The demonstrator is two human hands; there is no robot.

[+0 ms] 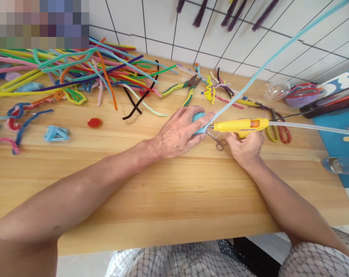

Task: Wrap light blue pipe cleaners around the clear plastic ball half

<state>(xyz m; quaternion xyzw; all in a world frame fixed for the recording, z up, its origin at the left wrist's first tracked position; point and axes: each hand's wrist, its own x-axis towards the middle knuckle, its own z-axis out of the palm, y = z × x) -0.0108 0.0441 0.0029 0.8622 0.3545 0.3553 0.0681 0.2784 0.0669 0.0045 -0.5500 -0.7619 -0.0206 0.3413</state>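
My left hand (181, 130) is closed round a light blue coiled pipe-cleaner piece (199, 120), held above the middle of the table. From this piece one long light blue pipe cleaner (257, 73) runs up to the top right. My right hand (247, 148) grips a yellow hot glue gun (234, 125), whose nozzle points left and meets, or nearly meets, the blue piece. A clear glue stick (307, 126) sticks out of the gun's back end. My left fingers hide part of the coil. Small scissors (219, 144) lie just behind and below the nozzle.
A heap of coloured pipe cleaners (84, 71) covers the back left. Pliers (188, 88) with green-yellow handles lie near the white tiled wall (159, 27). Red-and-yellow-handled scissors (284, 132) rest at right. A red oval piece (94, 122) and a light blue folded piece (56, 133) lie left.
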